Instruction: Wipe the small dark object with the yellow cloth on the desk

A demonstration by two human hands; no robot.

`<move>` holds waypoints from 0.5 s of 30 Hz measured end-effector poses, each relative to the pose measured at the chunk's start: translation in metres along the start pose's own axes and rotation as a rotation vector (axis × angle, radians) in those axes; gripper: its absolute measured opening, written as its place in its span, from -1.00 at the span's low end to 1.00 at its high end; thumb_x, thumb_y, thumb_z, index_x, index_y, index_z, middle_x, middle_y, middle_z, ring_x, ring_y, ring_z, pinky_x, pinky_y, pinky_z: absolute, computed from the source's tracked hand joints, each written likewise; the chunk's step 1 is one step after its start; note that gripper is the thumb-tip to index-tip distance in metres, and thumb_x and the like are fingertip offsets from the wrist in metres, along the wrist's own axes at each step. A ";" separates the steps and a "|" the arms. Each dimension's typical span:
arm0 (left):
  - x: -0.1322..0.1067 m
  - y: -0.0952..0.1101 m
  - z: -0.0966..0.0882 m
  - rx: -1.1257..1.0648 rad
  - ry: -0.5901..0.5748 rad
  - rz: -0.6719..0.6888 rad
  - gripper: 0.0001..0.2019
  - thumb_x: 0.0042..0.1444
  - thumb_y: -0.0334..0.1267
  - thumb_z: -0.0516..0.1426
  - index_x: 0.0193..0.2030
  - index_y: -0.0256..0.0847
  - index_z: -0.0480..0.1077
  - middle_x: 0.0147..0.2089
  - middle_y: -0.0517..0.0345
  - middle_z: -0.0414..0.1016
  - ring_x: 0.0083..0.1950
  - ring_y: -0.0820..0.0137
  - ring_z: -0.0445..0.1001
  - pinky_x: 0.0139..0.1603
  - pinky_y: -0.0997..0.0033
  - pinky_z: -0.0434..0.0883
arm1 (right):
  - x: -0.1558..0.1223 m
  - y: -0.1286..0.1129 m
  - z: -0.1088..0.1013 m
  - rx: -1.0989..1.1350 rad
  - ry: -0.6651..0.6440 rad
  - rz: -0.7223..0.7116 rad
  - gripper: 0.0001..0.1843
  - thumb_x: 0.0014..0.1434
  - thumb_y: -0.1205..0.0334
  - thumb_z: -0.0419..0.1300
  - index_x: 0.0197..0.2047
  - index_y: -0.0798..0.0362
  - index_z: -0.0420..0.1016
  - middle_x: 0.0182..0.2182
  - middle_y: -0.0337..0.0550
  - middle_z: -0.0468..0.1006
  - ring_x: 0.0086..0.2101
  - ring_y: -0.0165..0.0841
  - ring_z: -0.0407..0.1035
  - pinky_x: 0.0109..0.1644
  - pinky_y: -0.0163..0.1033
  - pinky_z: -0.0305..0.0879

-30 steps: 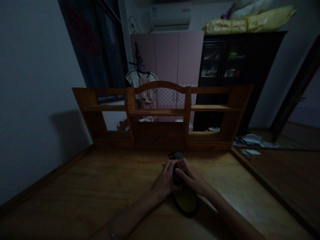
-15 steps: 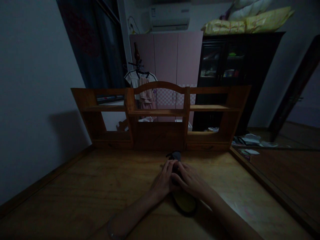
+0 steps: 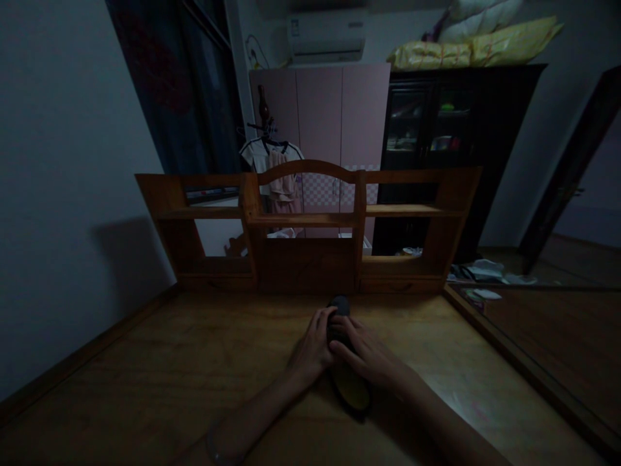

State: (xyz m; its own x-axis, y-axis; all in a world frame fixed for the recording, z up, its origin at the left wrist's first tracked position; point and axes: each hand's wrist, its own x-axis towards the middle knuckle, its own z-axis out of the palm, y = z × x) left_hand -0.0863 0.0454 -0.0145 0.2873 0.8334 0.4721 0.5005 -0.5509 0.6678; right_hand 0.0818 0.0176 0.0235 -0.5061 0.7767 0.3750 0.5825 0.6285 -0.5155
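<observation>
In front of the shelf [image 3: 305, 221], the table [image 3: 194, 362] provides the broad work surface; judged as a base, it should bear the load of the step. On it, ahead of the middle of the shelf, is the shoe [image 3: 351, 387], its dark end toward the shelf and its yellowish end away from it. Whether the sole lies fully flat cannot be told. The left hand [image 3: 312, 348] and right hand [image 3: 367, 355] grasp the middle of the shoe from opposite sides; the exact finger contact is lost in the dark.

The step in hand appears to be two-handed handling of this middle part. Recommended practice:

1. Bear down lightly, so that the table takes the weight.
2. Brace with the left hand and work with the right.
3. Match the pressure from both sides; uneven force could twist the shoe out of line with the shelf.
4. Spread the fingertips, to avoid creasing the upper.
</observation>
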 end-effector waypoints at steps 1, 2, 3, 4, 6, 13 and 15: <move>0.000 0.000 0.000 -0.002 0.002 0.000 -0.25 -0.12 -0.36 0.23 0.24 -0.07 0.04 0.19 0.05 0.17 0.19 0.23 0.25 0.22 0.19 0.25 | 0.000 -0.001 -0.001 0.019 -0.002 0.000 -0.55 0.30 -0.01 0.00 0.20 -0.06 0.16 0.06 -0.06 0.35 0.02 -0.23 0.29 0.12 -0.09 0.22; 0.000 0.000 0.000 -0.004 0.004 0.001 -0.25 -0.12 -0.37 0.22 0.24 -0.06 0.04 0.20 0.05 0.16 0.19 0.24 0.25 0.22 0.20 0.25 | -0.001 -0.002 -0.002 0.042 -0.007 -0.003 -0.56 0.30 0.00 -0.01 0.20 -0.07 0.16 0.07 -0.07 0.34 0.03 -0.24 0.28 0.13 -0.08 0.21; 0.000 0.000 0.000 -0.005 0.007 0.001 -0.25 -0.12 -0.38 0.22 0.24 -0.06 0.04 0.20 0.05 0.16 0.19 0.24 0.25 0.22 0.21 0.26 | -0.001 -0.003 -0.003 0.066 -0.013 -0.010 -0.57 0.31 0.01 -0.02 0.20 -0.08 0.17 0.08 -0.08 0.34 0.05 -0.24 0.27 0.15 -0.09 0.19; 0.000 -0.001 0.001 -0.005 0.011 0.000 -0.25 -0.13 -0.38 0.22 0.24 -0.06 0.04 0.20 0.05 0.16 0.19 0.23 0.25 0.21 0.21 0.26 | -0.001 -0.004 -0.004 0.090 -0.018 -0.018 -0.58 0.31 0.02 -0.02 0.19 -0.09 0.17 0.09 -0.10 0.33 0.06 -0.25 0.25 0.17 -0.09 0.17; 0.000 -0.002 0.002 -0.007 0.021 -0.004 -0.25 -0.12 -0.38 0.22 0.24 -0.06 0.04 0.20 0.05 0.16 0.19 0.24 0.25 0.20 0.22 0.27 | 0.000 -0.004 -0.005 0.135 -0.028 -0.034 -0.58 0.31 0.02 0.00 0.19 -0.09 0.18 0.12 -0.12 0.31 0.10 -0.26 0.22 0.20 -0.09 0.15; -0.001 -0.002 0.001 -0.037 -0.001 0.003 -0.24 -0.11 -0.44 0.19 0.25 -0.05 0.02 0.22 0.05 0.14 0.22 0.25 0.21 0.22 0.22 0.24 | 0.001 -0.002 -0.004 0.297 -0.002 -0.024 -0.54 0.24 0.06 0.11 0.17 -0.05 0.18 0.07 -0.09 0.37 0.06 -0.26 0.28 0.17 -0.09 0.22; -0.001 0.000 0.000 -0.048 0.000 0.001 -0.21 -0.15 -0.41 0.23 0.25 -0.05 0.02 0.20 0.06 0.15 0.21 0.24 0.23 0.22 0.21 0.25 | 0.003 -0.001 -0.003 0.340 0.013 -0.030 -0.56 0.24 0.07 0.11 0.15 -0.04 0.19 0.03 -0.09 0.41 0.02 -0.26 0.32 0.13 -0.09 0.26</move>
State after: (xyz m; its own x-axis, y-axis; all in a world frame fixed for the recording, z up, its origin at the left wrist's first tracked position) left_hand -0.0867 0.0447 -0.0150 0.2876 0.8330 0.4726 0.4605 -0.5530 0.6944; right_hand 0.0819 0.0195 0.0277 -0.5102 0.7600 0.4026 0.3210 0.6025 -0.7307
